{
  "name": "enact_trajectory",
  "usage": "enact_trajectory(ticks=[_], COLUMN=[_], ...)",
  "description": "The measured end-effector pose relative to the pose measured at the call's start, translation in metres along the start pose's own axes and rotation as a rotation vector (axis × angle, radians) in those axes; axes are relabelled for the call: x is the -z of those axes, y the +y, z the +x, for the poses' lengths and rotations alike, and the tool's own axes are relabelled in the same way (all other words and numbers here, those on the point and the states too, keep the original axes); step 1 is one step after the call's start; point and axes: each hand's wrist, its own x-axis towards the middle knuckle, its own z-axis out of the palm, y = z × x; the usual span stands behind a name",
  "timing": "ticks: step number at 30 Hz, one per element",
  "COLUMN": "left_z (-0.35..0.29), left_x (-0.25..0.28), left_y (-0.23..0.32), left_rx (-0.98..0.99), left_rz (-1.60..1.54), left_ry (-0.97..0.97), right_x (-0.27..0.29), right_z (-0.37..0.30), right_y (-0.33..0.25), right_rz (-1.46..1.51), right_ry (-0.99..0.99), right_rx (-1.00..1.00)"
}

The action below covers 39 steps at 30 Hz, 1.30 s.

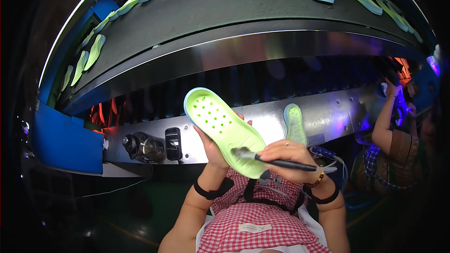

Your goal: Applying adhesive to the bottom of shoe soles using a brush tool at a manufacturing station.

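A pale green shoe sole (pixel 224 130) with a blue rim lies tilted across my left hand (pixel 212 149). Its inner face is up, showing bright green dots toward the far end. My left fingers wrap under its edges, partly hidden by it. In my right hand (pixel 287 158) is a black-handled brush (pixel 295 165), gripped with closed fingers. The brush's bristles rest at the sole's near half and look slightly blurred. Just beyond my right hand, a second green sole (pixel 295 124) lies on the metal ledge (pixel 269 112), its near end close to my fingers.
Beyond the ledge runs a dark conveyor belt (pixel 225 7) with several green and blue soles along both sides. On the ledge to the left stand a dark bottle (pixel 149 147) and a black holder (pixel 173 144). A co-worker's arm (pixel 385 122) reaches in at the right, near purple light.
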Motion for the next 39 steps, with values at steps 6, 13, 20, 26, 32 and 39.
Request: enact_trajectory(ticks=[6,13,20,26,32,39], left_z=[0.002,0.008,-0.022,-0.016,-0.007,-0.006], left_x=[-0.004,-0.008,-0.048,-0.023,-0.014,-0.012], left_y=[0.012,0.018,-0.007,-0.004,-0.003,0.007], left_rx=[0.005,0.069,0.033,0.105,0.139,0.157], left_rz=[-0.035,0.006,0.002,0.093,0.058,0.131], left_ry=[-0.080,-0.184,-0.097,-0.030,-0.052,-0.007], right_x=[0.011,0.007,-0.019,-0.018,-0.016,0.008], right_z=[-0.016,-0.020,-0.017,-0.020,-0.006,0.005], right_y=[-0.002,0.004,0.006,-0.018,-0.017,-0.013], right_rz=[0.208,0.330,1.230,0.369,0.333,0.264], right_ry=[-0.103,-0.198,0.335,0.117,0.016,-0.130], right_rx=[-0.020,-0.050,-0.473,-0.144,-0.098,-0.072])
